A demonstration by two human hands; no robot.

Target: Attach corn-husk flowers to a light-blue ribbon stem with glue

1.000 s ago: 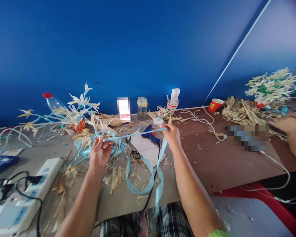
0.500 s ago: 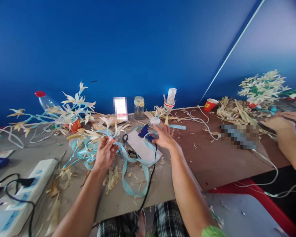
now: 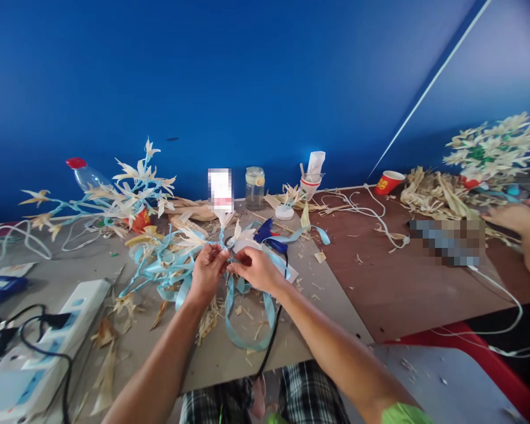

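My left hand [image 3: 211, 269] is pinched round the stem of a corn-husk flower [image 3: 224, 222] wrapped in light blue ribbon. Meeting it at the same spot, my right hand [image 3: 255, 268] has its thumb and fingers closed on the light blue ribbon [image 3: 270, 315] by the stem; the exact grip is partly hidden. The ribbon hangs in a loop over the table front and runs on to the right. Just behind my right hand lies a dark blue glue gun [image 3: 269, 232] with a black cord. More blue-wrapped stems [image 3: 163, 259] lie left of my left hand.
Finished husk flowers stand in a red cup [image 3: 139, 219]. A glass jar [image 3: 255, 188], a white-and-red cup [image 3: 310, 187] and a tipped red cup [image 3: 388, 182] line the wall. A power strip [image 3: 73, 318] lies left. At right, a co-worker's hand [image 3: 507, 218] is near dried husks [image 3: 428, 194].
My right hand has left the glue gun area and moved left to the flower stem, joining my left hand. The view has shifted slightly.
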